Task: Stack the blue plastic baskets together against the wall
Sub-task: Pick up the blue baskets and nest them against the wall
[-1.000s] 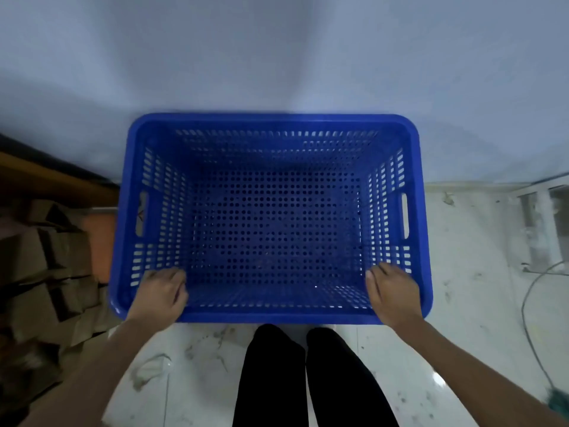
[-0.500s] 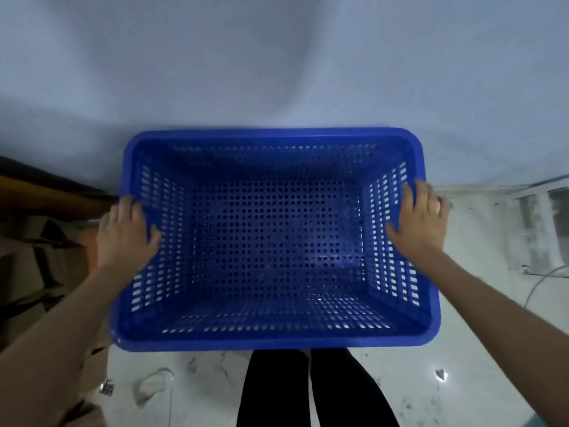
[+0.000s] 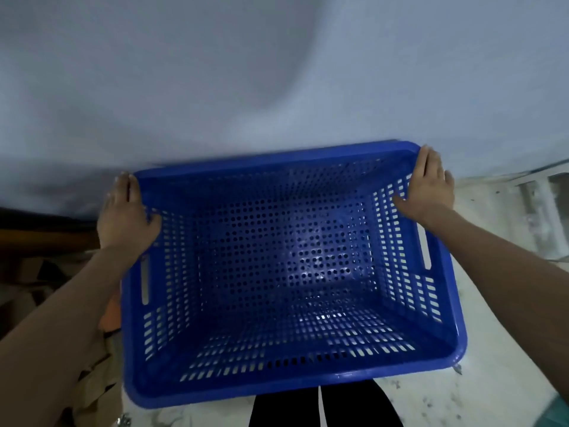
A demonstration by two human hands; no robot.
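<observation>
A large blue perforated plastic basket fills the middle of the head view, its far rim against the pale wall. A second rim edge shows just behind the far rim, so it seems nested in another basket. My left hand grips the far left corner of the rim, thumb inside. On the far right corner rests my right hand, fingers over the rim and thumb inside. The basket holds nothing.
Brown cardboard boxes are piled at the left, touching the basket's side. A white frame stands on the marble floor at the right. My dark trouser legs are just below the near rim.
Both hands have slid along the side rims from the near corners to the far corners. The view has dropped closer to the basket.
</observation>
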